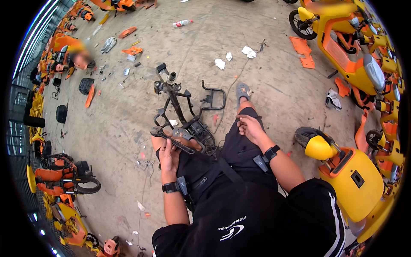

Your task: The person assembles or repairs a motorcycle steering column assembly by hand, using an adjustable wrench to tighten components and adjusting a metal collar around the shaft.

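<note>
I sit over a black metal frame (177,107) lying on the floor between my legs. My left hand (169,156) is shut on a long black bracket (185,148) near the frame's lower end. My right hand (251,128) is over my right thigh, its fingers curled together; whatever they may hold is too small to make out. A bent black tube part (216,94) lies beside the frame, under a grey shoe (242,91) on my right foot or just left of it.
Yellow scooter parts (351,184) stand close at my right, with more scooters (334,47) behind. An orange scooter body (53,175) lies at my left. Orange panels (303,51), a plastic bottle (183,23) and scraps are scattered on the concrete floor (128,107).
</note>
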A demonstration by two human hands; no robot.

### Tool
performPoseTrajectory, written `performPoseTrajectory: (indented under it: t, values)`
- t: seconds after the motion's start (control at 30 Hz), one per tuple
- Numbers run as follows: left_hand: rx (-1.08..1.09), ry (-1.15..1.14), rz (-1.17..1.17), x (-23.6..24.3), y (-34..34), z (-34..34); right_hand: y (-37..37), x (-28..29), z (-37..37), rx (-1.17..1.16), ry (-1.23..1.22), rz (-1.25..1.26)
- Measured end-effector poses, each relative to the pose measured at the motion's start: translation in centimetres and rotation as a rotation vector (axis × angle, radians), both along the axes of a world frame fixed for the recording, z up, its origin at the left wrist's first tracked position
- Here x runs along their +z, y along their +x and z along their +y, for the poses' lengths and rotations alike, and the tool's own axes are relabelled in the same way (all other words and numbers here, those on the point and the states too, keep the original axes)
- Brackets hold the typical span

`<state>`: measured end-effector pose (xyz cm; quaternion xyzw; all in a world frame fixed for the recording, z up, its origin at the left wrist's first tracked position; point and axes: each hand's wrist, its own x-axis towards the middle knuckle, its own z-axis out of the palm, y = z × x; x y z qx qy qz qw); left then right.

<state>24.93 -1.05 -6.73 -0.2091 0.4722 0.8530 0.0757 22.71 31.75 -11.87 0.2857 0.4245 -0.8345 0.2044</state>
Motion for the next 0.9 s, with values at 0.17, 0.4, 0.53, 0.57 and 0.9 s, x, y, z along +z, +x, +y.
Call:
performPoseTrajectory:
  t: [0.17, 0.4, 0.53, 0.57, 0.9]
  values:
    - [-0.011, -0.010, 0.006, -0.5, -0.2, -0.2, 0.1, -0.2, 0.3, -0.012, -0.001, 0.006]
    - [-0.004, 0.020, 0.004, -0.4, -0.2, -0.1, 0.1, -0.1, 0.4, -0.009, -0.004, 0.024]
    - [-0.015, 0.016, 0.002, -0.6, -0.2, -0.2, 0.2, 0.0, 0.5, -0.010, -0.010, 0.026]
    - [-0.015, 0.017, 0.002, -0.6, -0.2, -0.2, 0.2, 0.0, 0.5, -0.012, -0.004, 0.022]
    - [-0.009, -0.015, -0.004, 0.3, -0.2, 0.4, 0.1, 0.1, 0.4, -0.005, 0.004, 0.021]
